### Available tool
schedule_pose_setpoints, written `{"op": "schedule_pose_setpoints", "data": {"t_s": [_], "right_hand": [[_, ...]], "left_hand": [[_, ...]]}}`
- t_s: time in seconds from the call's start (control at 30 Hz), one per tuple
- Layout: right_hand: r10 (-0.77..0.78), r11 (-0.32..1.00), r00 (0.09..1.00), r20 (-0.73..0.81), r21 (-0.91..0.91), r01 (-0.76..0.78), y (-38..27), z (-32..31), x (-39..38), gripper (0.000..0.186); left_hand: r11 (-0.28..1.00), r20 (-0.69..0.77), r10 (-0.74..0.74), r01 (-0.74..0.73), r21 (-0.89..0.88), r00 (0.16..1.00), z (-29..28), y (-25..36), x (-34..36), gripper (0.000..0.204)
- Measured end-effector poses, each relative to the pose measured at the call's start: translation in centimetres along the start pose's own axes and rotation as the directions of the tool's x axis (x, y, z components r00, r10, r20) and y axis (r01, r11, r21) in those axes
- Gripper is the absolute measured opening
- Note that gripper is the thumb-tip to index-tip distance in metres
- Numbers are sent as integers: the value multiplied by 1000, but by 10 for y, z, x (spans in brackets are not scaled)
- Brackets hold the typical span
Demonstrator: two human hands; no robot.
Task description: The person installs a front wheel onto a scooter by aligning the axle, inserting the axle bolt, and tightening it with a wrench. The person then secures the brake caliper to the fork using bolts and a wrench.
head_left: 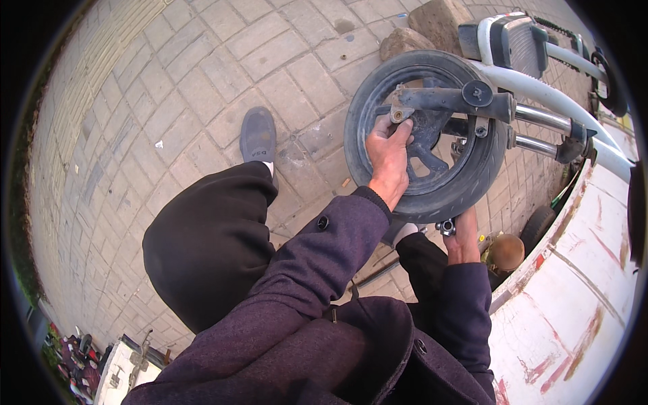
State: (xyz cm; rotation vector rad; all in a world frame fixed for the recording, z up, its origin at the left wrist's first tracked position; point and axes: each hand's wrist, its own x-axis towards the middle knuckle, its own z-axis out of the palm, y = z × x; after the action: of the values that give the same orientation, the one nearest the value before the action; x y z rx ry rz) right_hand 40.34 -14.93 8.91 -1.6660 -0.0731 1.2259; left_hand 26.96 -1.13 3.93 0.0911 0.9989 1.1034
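Observation:
A black front wheel (413,210) with a dark spoked rim stands before me, held in a front fork (449,101) with chrome tubes. My left hand (389,158) reaches over the tyre. Its thumb and fingers are pinched together at the lower edge of the metal bracket (403,111) at the fork's end; anything small between them is hidden. Below the tyre's near edge is my right hand (464,235), its fingers mostly behind the wheel. A chrome socket wrench end (446,227) sticks out beside that hand, which seems wrapped round the tool.
Stone blocks (439,23) lie beyond the wheel. A white vehicle frame with a black footrest (518,44) extends to the far right. The scuffed white panel (574,304) curves along my right, near a round brown object (506,252). Paving bricks (196,88) cover the ground.

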Motion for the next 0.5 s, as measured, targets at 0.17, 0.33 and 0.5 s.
{"op": "schedule_pose_setpoints", "data": {"t_s": [0.17, 0.33, 0.5], "right_hand": [[45, 999, 997, -55, 18, -44, 2, -13, 12, 32], [76, 997, 996, -49, 3, -76, -1, -21, 16, 32], [125, 992, 992, -33, 5, -125, -3, -27, 21, 30]], "left_hand": [[998, 41, -13, 15, -55, 999, -1, 0, -3, 28], [996, 47, -47, 51, -76, 998, -3, 0, -2, 32], [995, 47, -68, 72, -75, 997, -4, 0, -1, 32]]}}
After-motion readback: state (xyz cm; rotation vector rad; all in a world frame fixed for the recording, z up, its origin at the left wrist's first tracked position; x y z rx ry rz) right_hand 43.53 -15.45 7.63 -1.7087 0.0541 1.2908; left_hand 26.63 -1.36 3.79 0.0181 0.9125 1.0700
